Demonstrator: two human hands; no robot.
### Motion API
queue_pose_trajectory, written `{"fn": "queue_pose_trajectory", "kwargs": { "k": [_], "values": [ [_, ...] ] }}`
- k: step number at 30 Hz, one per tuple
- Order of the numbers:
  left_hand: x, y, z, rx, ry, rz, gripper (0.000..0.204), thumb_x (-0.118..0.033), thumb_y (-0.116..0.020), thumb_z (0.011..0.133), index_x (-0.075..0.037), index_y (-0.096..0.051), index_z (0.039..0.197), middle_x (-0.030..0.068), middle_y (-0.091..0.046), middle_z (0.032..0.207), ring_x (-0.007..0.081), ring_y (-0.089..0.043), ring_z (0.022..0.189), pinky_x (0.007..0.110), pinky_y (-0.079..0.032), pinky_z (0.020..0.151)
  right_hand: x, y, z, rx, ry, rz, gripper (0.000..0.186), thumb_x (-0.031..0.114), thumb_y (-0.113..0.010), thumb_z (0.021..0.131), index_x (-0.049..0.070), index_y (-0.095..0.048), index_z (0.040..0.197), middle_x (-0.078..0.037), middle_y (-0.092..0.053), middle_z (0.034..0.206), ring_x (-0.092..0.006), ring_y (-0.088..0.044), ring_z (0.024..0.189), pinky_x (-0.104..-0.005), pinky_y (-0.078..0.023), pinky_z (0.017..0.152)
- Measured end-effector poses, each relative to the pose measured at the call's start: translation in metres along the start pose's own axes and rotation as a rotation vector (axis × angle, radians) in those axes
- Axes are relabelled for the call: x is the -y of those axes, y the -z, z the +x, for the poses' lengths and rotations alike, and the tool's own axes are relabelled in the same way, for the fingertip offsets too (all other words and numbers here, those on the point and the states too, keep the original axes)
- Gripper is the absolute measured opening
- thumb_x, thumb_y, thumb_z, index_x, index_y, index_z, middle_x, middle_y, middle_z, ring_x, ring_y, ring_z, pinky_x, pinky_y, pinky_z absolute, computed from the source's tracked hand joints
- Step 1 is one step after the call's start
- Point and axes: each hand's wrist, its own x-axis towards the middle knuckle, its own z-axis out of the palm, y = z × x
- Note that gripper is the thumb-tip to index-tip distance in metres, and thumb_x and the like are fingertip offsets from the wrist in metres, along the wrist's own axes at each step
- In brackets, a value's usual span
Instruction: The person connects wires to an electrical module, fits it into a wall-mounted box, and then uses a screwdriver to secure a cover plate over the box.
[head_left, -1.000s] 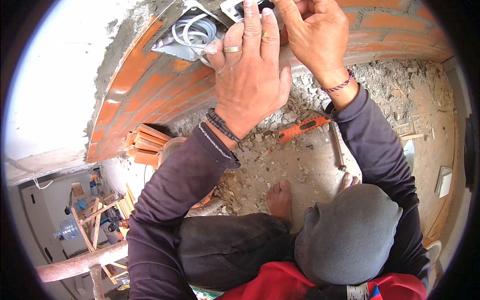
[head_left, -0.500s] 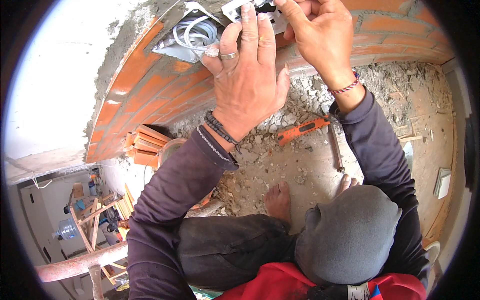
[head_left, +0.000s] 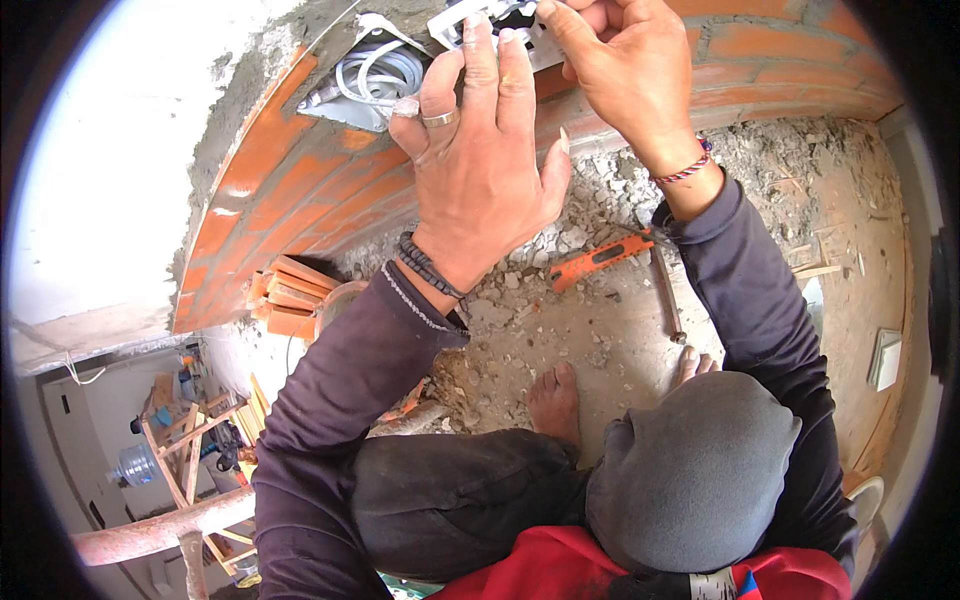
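My left hand [head_left: 480, 150] lies flat with its fingers stretched out, fingertips against a white frame-like electrical fitting [head_left: 452, 22] set in the brick wall. My right hand [head_left: 635, 75] is at the fitting's right side, thumb and forefinger pinched together; what they hold is hidden. The top edge of the picture cuts the fitting off. Just left of my left fingers, a coil of pale grey cable [head_left: 385, 72] sits in a light metal box [head_left: 352, 112] sunk in the wall.
Rubble [head_left: 500, 300] covers the floor along the orange brick wall [head_left: 270, 180]. An orange bar-shaped tool [head_left: 598, 262] and a thin metal rod [head_left: 665, 292] lie near my feet. Bricks [head_left: 290, 295] are stacked at left, beyond a reddish pole [head_left: 165, 527] and a wooden trestle [head_left: 180, 455].
Both hands have shifted slightly left in the picture, along with the fitting and the cable box. The left fingers stay on the fitting, and the right hand keeps its pinch.
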Motion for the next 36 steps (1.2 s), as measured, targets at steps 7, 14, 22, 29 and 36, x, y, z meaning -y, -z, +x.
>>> {"fn": "queue_pose_trajectory", "kwargs": {
  "k": [7, 14, 22, 29, 36],
  "values": [
    [0.001, 0.000, -0.003, -0.006, -0.003, -0.030, 0.086, -0.032, -0.074, 0.075, 0.005, -0.043, 0.146, 0.0223, -0.033, 0.158, 0.0345, -0.039, 0.131, 0.061, -0.031, 0.094, 0.000, 0.006, -0.004, 0.017, -0.033, -0.010, 0.015, 0.006, -0.072, 0.088, 0.005, -0.059, 0.083, 0.006, -0.053, 0.061, -0.0013, -0.046, 0.056, -0.0207, -0.038, 0.050],
    [-0.007, 0.007, 0.010, -0.038, -0.068, 0.003, 0.081, -0.029, -0.075, 0.075, 0.004, -0.047, 0.143, 0.0192, -0.039, 0.156, 0.0324, -0.043, 0.124, 0.053, -0.026, 0.104, 0.005, 0.000, -0.001, -0.046, 0.045, -0.058, 0.015, 0.005, -0.071, 0.086, 0.005, -0.059, 0.078, 0.004, -0.054, 0.060, -0.0028, -0.047, 0.055, -0.0221, -0.039, 0.050],
    [-0.009, 0.012, 0.015, 0.009, -0.033, -0.138, 0.085, -0.026, -0.076, 0.072, 0.008, -0.044, 0.143, 0.0249, -0.037, 0.154, 0.0367, -0.041, 0.127, 0.054, -0.028, 0.108, -0.001, 0.004, 0.004, 0.012, 0.103, -0.099, 0.014, 0.005, -0.069, 0.088, 0.006, -0.059, 0.079, 0.004, -0.055, 0.061, -0.0028, -0.047, 0.055, -0.0222, -0.038, 0.049],
    [-0.002, -0.007, -0.013, -0.096, -0.086, -0.368, 0.061, -0.013, -0.077, 0.076, 0.002, -0.059, 0.133, 0.0161, -0.065, 0.126, 0.0295, -0.057, 0.110, 0.040, -0.042, 0.096, -0.020, 0.043, -0.005, 0.055, -0.196, 0.017, 0.013, 0.018, -0.072, 0.094, 0.006, -0.067, 0.092, 0.004, -0.060, 0.064, -0.0026, -0.053, 0.056, -0.0202, -0.040, 0.050],
    [-0.005, -0.006, -0.019, 0.008, 0.323, -0.738, 0.042, 0.005, -0.066, 0.085, -0.003, -0.064, 0.125, 0.0028, -0.059, 0.073, 0.0097, -0.057, 0.078, 0.024, -0.047, 0.065, -0.025, 0.059, -0.023, 0.174, -0.228, -0.180, 0.017, 0.023, -0.070, 0.091, 0.006, -0.073, 0.092, 0.004, -0.063, 0.067, -0.0047, -0.055, 0.061, -0.0243, -0.045, 0.057]
  ]
}}
